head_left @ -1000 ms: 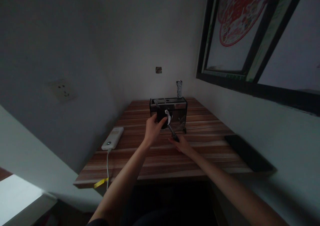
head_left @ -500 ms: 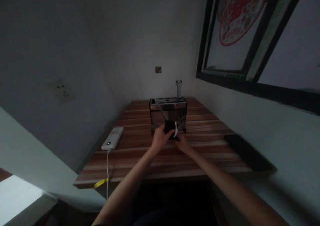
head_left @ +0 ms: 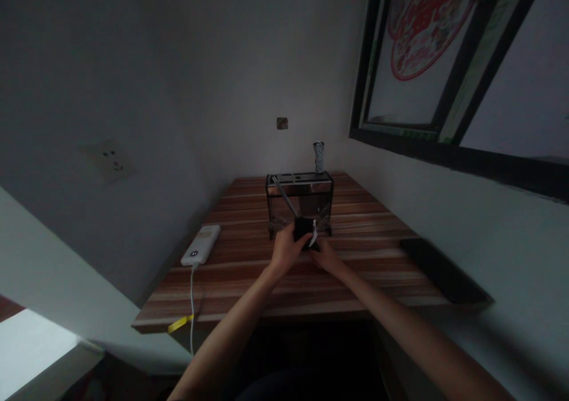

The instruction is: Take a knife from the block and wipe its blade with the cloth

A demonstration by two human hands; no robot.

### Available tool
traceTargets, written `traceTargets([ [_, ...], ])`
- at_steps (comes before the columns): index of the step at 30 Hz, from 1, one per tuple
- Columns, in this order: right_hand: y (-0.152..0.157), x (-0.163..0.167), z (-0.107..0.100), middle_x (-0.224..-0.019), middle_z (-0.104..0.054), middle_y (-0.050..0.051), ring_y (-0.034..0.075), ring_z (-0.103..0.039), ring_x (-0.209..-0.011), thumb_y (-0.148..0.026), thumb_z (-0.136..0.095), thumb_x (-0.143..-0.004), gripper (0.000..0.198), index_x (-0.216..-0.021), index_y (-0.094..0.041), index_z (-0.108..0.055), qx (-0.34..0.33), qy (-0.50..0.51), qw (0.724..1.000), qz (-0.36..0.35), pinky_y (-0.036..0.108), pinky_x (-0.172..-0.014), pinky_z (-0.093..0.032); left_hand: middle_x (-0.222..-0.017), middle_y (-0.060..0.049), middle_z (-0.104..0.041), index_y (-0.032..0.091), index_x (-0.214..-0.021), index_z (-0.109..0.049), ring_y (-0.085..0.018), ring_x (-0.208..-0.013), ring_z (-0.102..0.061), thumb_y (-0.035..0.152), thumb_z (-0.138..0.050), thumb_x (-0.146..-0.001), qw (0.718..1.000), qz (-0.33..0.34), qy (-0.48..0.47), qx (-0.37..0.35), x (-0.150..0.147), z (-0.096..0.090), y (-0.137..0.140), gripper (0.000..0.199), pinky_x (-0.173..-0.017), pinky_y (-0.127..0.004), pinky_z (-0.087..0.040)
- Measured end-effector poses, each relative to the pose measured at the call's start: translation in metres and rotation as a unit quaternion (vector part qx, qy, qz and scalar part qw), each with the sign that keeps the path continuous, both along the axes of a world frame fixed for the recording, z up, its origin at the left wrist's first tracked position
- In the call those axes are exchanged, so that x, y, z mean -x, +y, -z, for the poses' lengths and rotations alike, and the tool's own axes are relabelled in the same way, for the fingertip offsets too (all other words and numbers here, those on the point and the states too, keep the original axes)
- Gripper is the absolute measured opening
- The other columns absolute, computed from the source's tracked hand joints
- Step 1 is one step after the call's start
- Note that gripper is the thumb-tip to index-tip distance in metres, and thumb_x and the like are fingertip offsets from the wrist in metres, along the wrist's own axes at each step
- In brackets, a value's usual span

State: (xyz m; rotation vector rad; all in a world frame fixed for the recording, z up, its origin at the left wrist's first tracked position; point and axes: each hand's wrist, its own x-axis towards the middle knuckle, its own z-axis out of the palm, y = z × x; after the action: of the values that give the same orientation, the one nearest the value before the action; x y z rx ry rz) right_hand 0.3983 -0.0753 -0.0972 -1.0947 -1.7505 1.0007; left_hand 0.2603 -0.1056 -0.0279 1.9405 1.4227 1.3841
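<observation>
My left hand (head_left: 284,250) is closed round the left side of a small dark black object (head_left: 303,228), its thumb lying across the front. From the top of this object a long thin grey rod (head_left: 285,196) slants up and left; whether it is one piece with it, I cannot tell. A white strip (head_left: 314,233) shows at its right edge. My right hand (head_left: 326,257) grips the lower right of the black object, fingers bent and partly hidden. Just behind both hands stands a shiny rack (head_left: 299,195) with a slotted dark top, like a knife holder.
A silver, crinkled upright cylinder (head_left: 319,157) rises by the rack's right rear. On the wooden table (head_left: 240,211), a white power bank (head_left: 201,245) with a cable (head_left: 192,306) lies left, a flat black slab (head_left: 444,270) right. Walls close in on both sides; a framed window (head_left: 400,116) is at right.
Both hands and the black object have shifted very slightly down, staying closed on it. The view itself has moved a little.
</observation>
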Motion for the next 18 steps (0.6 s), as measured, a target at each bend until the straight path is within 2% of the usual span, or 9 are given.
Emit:
traceTargets([
  [5,0.0,0.001,-0.003,-0.055,-0.054,-0.001,0.013,-0.049,-0.053,-0.019,-0.05,-0.064,0.01,-0.068,-0.015,-0.058,-0.024,-0.004,1.0,-0.011,0.022,-0.049,-0.037,-0.085,-0.007,-0.07,0.016,-0.092,-0.064,-0.02,-0.077,-0.064,0.03,-0.064,-0.073,1.0,-0.009,-0.016,0.0,0.001,-0.002,-0.004,0.024,-0.068,-0.027,-0.049],
  [9,-0.004,0.001,-0.009,-0.053,-0.052,-0.002,0.013,-0.05,-0.055,-0.018,-0.049,-0.066,0.011,-0.068,-0.015,-0.059,-0.024,-0.018,0.999,-0.021,0.022,-0.05,-0.037,-0.084,-0.007,-0.07,0.015,-0.092,-0.065,-0.019,-0.074,-0.064,0.029,-0.065,-0.071,0.999,-0.004,-0.034,0.009,0.003,-0.007,-0.005,0.024,-0.065,-0.027,-0.049],
  [14,-0.008,0.003,-0.014,-0.042,-0.042,-0.005,0.011,-0.043,-0.044,-0.035,-0.051,-0.074,0.022,-0.068,-0.015,-0.059,0.003,-0.024,0.999,-0.026,0.021,-0.043,-0.032,-0.085,-0.006,-0.07,0.015,-0.093,-0.065,-0.019,-0.077,-0.064,0.028,-0.066,-0.07,0.998,-0.013,-0.054,-0.009,0.01,-0.02,-0.005,0.027,-0.068,-0.026,-0.049],
  [18,-0.011,0.004,-0.017,-0.039,-0.038,-0.006,0.01,-0.039,-0.04,-0.047,-0.053,-0.073,0.033,-0.071,-0.015,-0.06,0.017,-0.024,0.999,-0.025,0.021,-0.041,-0.028,-0.084,-0.007,-0.07,0.014,-0.092,-0.065,-0.019,-0.075,-0.063,0.032,-0.065,-0.07,0.997,-0.035,-0.064,-0.03,0.019,-0.035,-0.004,0.029,-0.066,-0.026,-0.048],
])
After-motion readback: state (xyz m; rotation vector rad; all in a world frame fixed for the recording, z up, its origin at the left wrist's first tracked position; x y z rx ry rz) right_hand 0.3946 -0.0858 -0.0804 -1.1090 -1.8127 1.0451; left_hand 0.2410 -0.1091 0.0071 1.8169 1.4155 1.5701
